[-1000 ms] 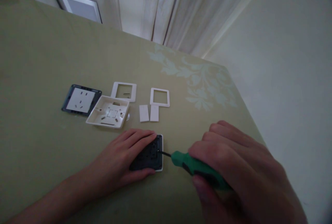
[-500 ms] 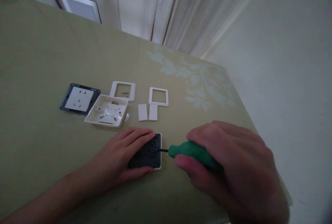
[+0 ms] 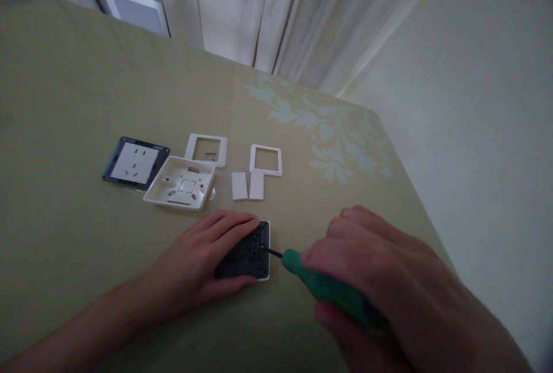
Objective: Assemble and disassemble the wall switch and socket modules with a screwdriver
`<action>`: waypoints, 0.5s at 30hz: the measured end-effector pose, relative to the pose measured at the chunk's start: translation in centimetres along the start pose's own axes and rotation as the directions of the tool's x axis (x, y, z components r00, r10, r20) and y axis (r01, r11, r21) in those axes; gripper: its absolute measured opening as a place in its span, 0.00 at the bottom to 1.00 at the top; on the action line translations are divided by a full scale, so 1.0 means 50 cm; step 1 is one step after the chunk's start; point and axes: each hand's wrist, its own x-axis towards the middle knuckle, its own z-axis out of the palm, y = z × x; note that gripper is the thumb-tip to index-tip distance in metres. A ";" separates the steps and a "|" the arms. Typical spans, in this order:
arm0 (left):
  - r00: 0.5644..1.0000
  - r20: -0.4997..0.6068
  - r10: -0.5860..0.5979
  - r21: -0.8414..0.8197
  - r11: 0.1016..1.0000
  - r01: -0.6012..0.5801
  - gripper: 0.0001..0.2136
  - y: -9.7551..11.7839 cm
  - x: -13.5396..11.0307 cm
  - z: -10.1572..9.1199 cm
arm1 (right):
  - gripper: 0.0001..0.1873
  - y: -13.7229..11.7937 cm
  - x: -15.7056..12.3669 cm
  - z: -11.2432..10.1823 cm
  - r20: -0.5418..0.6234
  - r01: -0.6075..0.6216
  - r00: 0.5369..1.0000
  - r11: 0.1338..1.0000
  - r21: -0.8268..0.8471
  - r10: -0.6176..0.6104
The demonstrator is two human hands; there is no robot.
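My left hand (image 3: 216, 252) grips a dark, white-edged wall switch panel (image 3: 246, 260) against the table, fingers along its far edge and thumb along the near one. The panel's dark side faces up. My right hand (image 3: 380, 286) is closed around the green handle of a screwdriver (image 3: 322, 283). Its thin shaft reaches left, and the tip meets the dark side of the panel near its right edge. Any screw under the tip is too small to make out.
Beyond my hands lie a socket panel (image 3: 135, 164), a white mounting box (image 3: 158, 192), a white frame (image 3: 222, 154) with small metal pieces inside its opening, a second frame (image 3: 280, 162) and two white rectangular plates (image 3: 239, 187) (image 3: 256, 187). The table's right edge borders a pale wall (image 3: 488, 131).
My right hand has shifted and rolled, and the screwdriver handle now slants lower toward the right. The tip stays on the panel. My left hand holds its place.
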 end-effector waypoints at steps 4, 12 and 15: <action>1.000 -0.014 0.001 -0.013 1.000 -0.001 0.36 -0.004 -0.001 0.005 | 0.06 0.016 0.010 -0.001 -0.031 -0.017 0.999 1.000 -0.001 0.017; 1.000 -0.006 -0.002 -0.021 1.000 0.002 0.37 -0.006 -0.005 0.004 | 0.17 -0.007 0.012 0.008 -0.019 0.059 0.998 0.987 -0.152 -0.062; 1.000 -0.008 -0.013 -0.037 0.999 0.012 0.36 -0.006 -0.005 0.004 | 0.13 -0.001 0.012 0.013 -0.076 0.018 0.997 0.991 -0.129 -0.028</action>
